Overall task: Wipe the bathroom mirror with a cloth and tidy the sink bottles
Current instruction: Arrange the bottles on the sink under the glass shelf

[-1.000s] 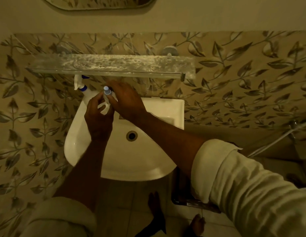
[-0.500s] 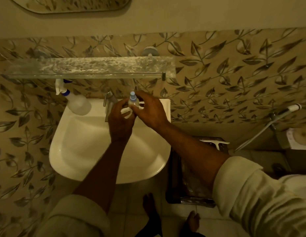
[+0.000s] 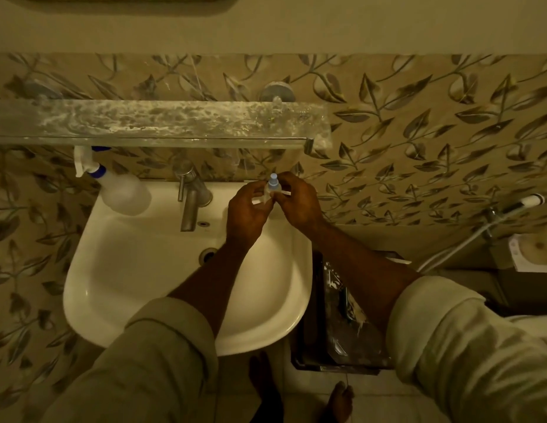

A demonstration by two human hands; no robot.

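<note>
Together, left hand (image 3: 246,209) and right hand (image 3: 299,203) pinch the small bottle (image 3: 273,187) between them, seemingly at the sink's (image 3: 119,288) back right rim.

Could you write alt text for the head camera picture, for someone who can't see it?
Seen from above, a person's left hand and right hand together hold a small blue-capped bottle at the back right rim of a white sink. A spray bottle stands at the sink's back left, by the tap, under a stained glass shelf.
</note>
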